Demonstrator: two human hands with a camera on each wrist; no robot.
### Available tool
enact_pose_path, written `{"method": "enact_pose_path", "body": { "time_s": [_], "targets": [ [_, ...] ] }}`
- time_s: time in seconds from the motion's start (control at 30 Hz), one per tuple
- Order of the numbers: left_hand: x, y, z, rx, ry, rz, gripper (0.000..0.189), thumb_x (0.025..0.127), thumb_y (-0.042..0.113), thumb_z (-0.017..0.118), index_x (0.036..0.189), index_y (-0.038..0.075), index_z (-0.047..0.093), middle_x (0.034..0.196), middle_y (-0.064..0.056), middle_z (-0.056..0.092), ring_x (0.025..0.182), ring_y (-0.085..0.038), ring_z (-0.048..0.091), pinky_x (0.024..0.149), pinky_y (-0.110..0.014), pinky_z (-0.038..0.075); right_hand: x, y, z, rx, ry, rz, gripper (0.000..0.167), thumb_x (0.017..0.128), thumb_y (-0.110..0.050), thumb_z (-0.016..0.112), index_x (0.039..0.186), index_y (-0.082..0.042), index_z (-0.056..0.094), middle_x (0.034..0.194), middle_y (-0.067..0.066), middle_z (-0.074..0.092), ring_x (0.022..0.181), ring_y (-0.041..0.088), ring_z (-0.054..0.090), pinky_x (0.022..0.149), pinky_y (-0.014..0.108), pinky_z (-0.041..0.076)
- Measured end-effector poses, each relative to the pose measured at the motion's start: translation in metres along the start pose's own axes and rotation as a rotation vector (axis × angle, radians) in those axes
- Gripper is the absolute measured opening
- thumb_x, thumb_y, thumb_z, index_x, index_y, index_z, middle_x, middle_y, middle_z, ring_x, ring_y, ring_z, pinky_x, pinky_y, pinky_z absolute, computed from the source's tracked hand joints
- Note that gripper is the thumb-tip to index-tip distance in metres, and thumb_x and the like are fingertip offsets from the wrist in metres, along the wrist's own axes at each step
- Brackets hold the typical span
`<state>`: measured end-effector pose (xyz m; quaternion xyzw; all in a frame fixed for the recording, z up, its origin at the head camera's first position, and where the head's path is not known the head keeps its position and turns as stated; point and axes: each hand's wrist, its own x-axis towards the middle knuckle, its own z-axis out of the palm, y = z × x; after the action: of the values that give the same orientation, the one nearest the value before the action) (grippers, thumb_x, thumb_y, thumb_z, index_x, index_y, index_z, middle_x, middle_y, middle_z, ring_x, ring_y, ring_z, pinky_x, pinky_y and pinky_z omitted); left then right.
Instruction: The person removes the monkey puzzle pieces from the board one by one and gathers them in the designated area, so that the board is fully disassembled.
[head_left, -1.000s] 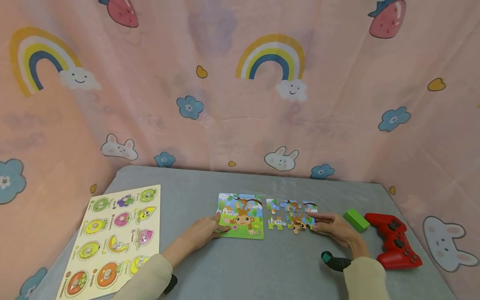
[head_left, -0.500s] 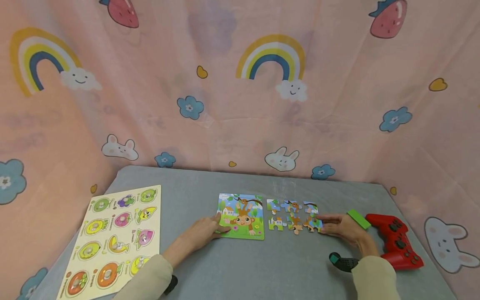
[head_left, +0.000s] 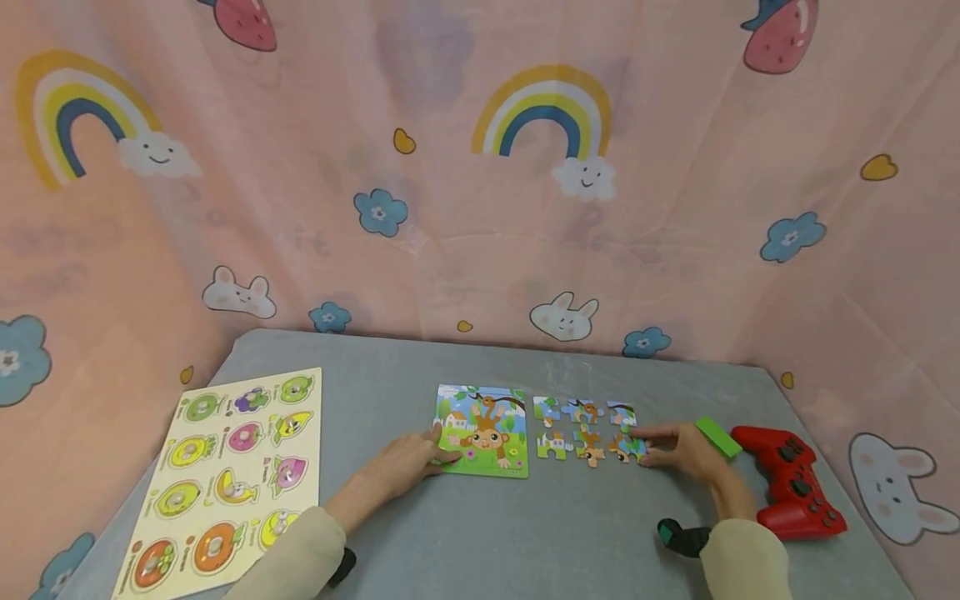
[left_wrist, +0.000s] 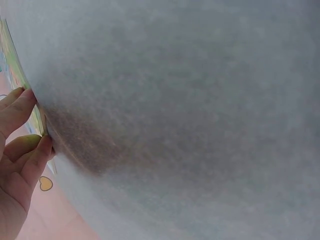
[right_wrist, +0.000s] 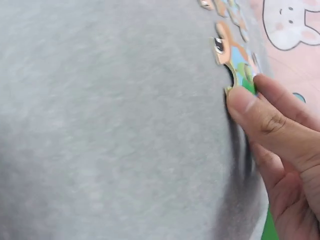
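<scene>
Manual handling of a picture puzzle on a grey-covered table [head_left: 570, 533]. R hand [head_left: 686, 454] pinches the lower-right pc. [head_left: 627, 447] by its outer side, btwn thumb & fingertip; the pc. lies right of the table's centre, nearer its right edge than its left. Whether it rests flat or sits slightly raised isn't clear. L hand [head_left: 401, 462] grips the picture board [head_left: 487, 442] at its left edge, near the lower-left corner, thumb over the face; the fingers' hold beneath can't be told. Btwn board & held pc.: the lower-left pc. [head_left: 553, 447] & lower-middle pc. [head_left: 589, 446], w/ the upper row [head_left: 583, 411] of three on the side toward the table's far edge. Fruit board [head_left: 212, 468] lies along the table's left edge; green block [head_left: 718, 438] & red controller [head_left: 797, 479] toward its right edge. Step in hand: prob. spacing out loose pcs. beside the board. Next move would call for keeping the pc. level & easing the pinch w/o nudging its neighbours. Cf. 1.0 s earlier: R hand & held pc. have shifted toward the table's right edge, opening a gap to the lower-middle pc.; L hand & board approx. unchanged.
</scene>
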<state>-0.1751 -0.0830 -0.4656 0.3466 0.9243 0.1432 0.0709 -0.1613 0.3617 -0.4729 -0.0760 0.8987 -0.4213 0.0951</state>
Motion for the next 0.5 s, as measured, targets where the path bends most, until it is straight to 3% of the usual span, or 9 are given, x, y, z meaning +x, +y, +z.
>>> {"method": "enact_pose_path", "body": {
  "time_s": [0.13, 0.33, 0.5],
  "targets": [
    [-0.0003, -0.0004, 0.0009, 0.006, 0.002, 0.007, 0.033, 0.088, 0.017, 0.069, 0.120, 0.019, 0.069, 0.135, -0.033, 0.045, 0.120, -0.040, 0.053, 0.086, -0.046, 0.051, -0.0017, 0.0024, 0.0040, 0.024, 0.022, -0.066, 0.040, 0.078, -0.006, 0.078, 0.114, 0.009, 0.066, 0.117, 0.027, 0.061, 0.113, 0.045, 0.052, 0.080, 0.020, 0.052],
    [-0.0016, 0.0004, 0.0003, 0.000, 0.007, 0.009, 0.033, 0.087, 0.016, 0.069, 0.120, 0.018, 0.069, 0.134, -0.033, 0.046, 0.118, -0.039, 0.054, 0.087, -0.046, 0.050, -0.0020, 0.0019, 0.0050, 0.028, 0.043, -0.089, 0.040, 0.077, -0.005, 0.079, 0.113, 0.010, 0.067, 0.116, 0.028, 0.061, 0.113, 0.046, 0.051, 0.078, 0.018, 0.051],
    [-0.0008, 0.0009, 0.0001, -0.009, 0.008, 0.010, 0.033, 0.087, 0.015, 0.070, 0.120, 0.018, 0.069, 0.135, -0.033, 0.045, 0.119, -0.039, 0.054, 0.086, -0.046, 0.050, -0.0033, -0.0015, 0.0038, -0.016, 0.051, -0.040, 0.042, 0.077, -0.011, 0.080, 0.113, 0.006, 0.068, 0.118, 0.026, 0.062, 0.115, 0.044, 0.053, 0.079, 0.020, 0.052]
  ]
}}
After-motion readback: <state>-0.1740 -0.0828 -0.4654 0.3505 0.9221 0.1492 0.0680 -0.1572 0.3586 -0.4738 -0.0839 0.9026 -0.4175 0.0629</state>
